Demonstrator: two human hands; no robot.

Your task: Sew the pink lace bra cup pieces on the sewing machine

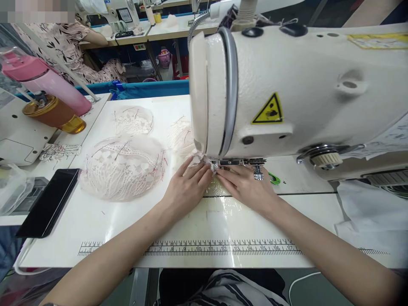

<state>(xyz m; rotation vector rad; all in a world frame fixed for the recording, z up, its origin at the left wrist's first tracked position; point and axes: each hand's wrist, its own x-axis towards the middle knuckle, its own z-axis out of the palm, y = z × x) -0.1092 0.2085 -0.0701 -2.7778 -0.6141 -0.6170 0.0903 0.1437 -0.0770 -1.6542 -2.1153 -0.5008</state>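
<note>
A small piece of white lace point(214, 166) lies under the head of a sewing machine point(216, 97), at the needle area. My left hand point(188, 185) is on the lace from the left, its fingers close together and pressing the fabric. From the right, my right hand point(250, 187) grips the lace edge with its fingertips near the presser foot. The needle and most of the lace are hidden by the hands and the machine head. Left of my hands lie lace bra cups point(124, 168) with loose dark red threads; a smaller lace cup point(134, 120) sits behind them.
A black phone point(49, 203), an amber cup point(55, 112) and a pink bottle point(47, 78) are at the left. A printed ruler point(197, 247) runs along the table's front edge. White cloth point(372, 212) lies at the right. Another person point(68, 51) sits beyond the table.
</note>
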